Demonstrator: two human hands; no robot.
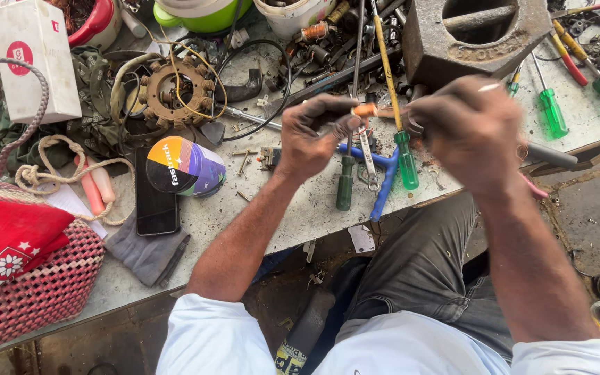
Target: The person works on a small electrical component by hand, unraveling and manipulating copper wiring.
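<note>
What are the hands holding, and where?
Left hand pinches a small orange-tipped part by its end; right hand grips the other end, hidden.

Bare forearms, pale blue rolled sleeves, dark grey trousers.

I see grey tabletop [293,215], scratched, stained, crowded edge to edge. Front edge runs diagonal across view. Below it, bare dirt-grey floor [592,215], gritty, littered with small scraps. Even daylight, soft shadows. I see no walls or windows.
</note>
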